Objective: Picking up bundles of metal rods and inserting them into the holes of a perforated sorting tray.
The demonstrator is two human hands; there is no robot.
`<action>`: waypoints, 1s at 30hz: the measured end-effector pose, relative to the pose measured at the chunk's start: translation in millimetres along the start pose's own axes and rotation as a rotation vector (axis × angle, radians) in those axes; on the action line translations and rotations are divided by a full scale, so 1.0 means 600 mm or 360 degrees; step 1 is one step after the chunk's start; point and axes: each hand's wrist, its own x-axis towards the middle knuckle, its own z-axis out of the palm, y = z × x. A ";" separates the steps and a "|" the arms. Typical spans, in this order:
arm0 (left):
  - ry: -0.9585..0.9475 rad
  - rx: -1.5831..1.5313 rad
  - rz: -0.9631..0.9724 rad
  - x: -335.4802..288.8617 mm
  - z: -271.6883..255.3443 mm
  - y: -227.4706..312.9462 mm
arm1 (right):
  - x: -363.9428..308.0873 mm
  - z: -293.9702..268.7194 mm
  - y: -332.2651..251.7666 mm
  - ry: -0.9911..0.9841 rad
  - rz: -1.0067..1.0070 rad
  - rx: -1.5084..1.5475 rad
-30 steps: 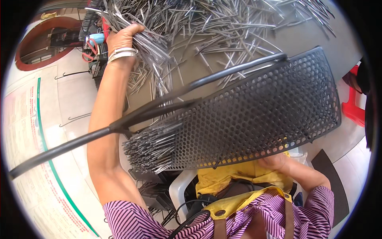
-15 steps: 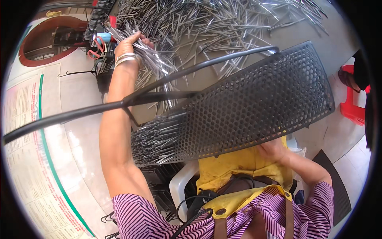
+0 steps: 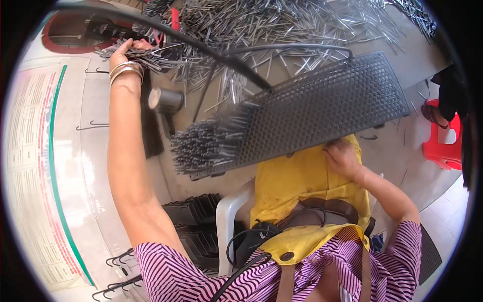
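Note:
My left hand [image 3: 130, 49] is closed around a bunch of thin grey metal rods [image 3: 160, 62], stretched out to the far left. A long black perforated rack [image 3: 322, 108] with a handle frame lies tilted in front of me. Packed upright in the holes at its left end stand many similar rods [image 3: 201, 143]. My right hand [image 3: 344, 158], fingers curled, is just below the rack's near edge, against the yellow apron [image 3: 297, 171]; what it holds, if anything, is hidden.
A big heap of loose rods [image 3: 241, 25] covers the far table. A metal cylinder [image 3: 166, 99] stands left of the rack. Black racks [image 3: 196, 231] are low on the left, beside a white chair arm [image 3: 226, 226]. A red stool [image 3: 445, 146] and another person's foot [image 3: 435, 113] are at right.
My left hand has moved farther left with the rods, away from the heap. The rack's handle bar has swung up, and the rack's left end has shifted up and right.

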 end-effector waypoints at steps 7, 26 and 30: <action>-0.0467 -0.0282 -0.0114 -0.144 -0.057 0.036 | 0.030 -0.042 -0.097 -0.0008 -0.0339 -0.0123; -0.0621 -0.0899 -0.0570 -0.464 -0.111 -0.247 | 0.064 -0.070 -0.311 -0.0686 0.0662 0.1026; -0.0546 -0.0885 -0.0461 -0.488 -0.109 -0.275 | 0.018 -0.062 -0.323 -0.0782 0.1027 0.1359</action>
